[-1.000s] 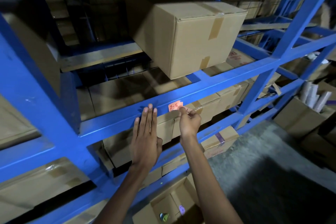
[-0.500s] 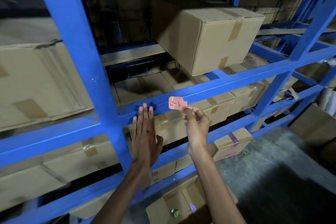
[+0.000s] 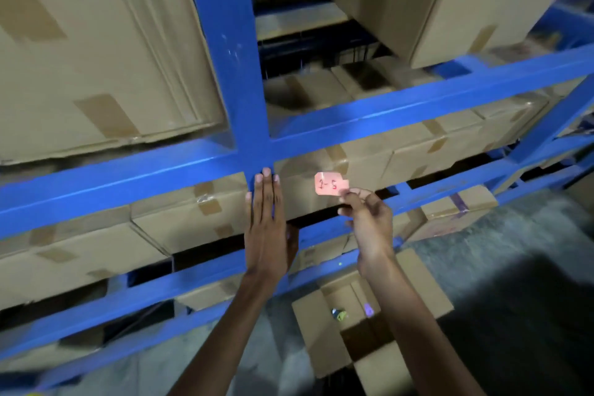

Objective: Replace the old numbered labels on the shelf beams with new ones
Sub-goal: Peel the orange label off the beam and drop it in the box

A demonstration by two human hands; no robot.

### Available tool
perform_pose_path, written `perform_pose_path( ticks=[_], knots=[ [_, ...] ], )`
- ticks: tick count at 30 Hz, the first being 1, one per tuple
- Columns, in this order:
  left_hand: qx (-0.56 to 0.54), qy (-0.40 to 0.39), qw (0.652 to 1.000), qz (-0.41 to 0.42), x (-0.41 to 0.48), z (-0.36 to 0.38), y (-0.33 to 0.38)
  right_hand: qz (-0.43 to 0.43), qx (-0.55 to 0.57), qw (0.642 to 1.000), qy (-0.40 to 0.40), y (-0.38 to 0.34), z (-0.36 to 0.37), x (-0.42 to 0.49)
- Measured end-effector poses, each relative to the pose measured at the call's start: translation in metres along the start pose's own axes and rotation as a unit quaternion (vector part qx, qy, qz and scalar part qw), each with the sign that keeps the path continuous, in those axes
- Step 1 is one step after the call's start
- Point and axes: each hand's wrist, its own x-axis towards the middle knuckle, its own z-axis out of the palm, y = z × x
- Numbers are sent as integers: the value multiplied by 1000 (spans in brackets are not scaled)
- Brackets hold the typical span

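I'm looking at the blue shelf rack (image 3: 418,106), which fills nearly the whole view. Its thick upright post (image 3: 225,42) runs down the middle and meets a long horizontal beam (image 3: 128,177) that slants across from the left. A big taped cardboard box (image 3: 96,58) sits top left of the post, and another large box (image 3: 466,0) sits top right at an angle. More taped boxes (image 3: 193,219) are packed in a row under the beam. The grey concrete floor (image 3: 514,251) shows at lower right. On it, close to the rack, stands an open box (image 3: 321,331) with its flaps up and a couple of small items inside that I can't make out.

The left hand (image 3: 266,235) lies flat with its fingers straight and pressed together. The fingertips reach right up to where the post meets the beam. Just beside it, the right hand (image 3: 369,225) has its fingers curled, pinching the lower right corner of the label (image 3: 331,184). That label is a small pinkish-orange slip with a handwritten number ending in 5. It is off the beam, held up in front of a box just below it.
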Motion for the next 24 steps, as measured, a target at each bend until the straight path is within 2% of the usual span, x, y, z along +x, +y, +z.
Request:
perform_pose_path(
  ticks=[5, 11, 19, 24],
  knots=[
    [-38, -18, 998, -39, -27, 60, -3, 70, -26, 997, 19, 72, -27, 23],
    [-67, -21, 994, -85, -69, 152, -10, 163, -87, 982, 34, 208, -66, 64],
    [-93, -50, 988, -113, -119, 272, -18, 283, -58, 955, 61, 376, -119, 103],
    [-79, -92, 984, -132, -148, 345, -16, 330, -82, 931, 134, 461, -167, 133]
  ],
)
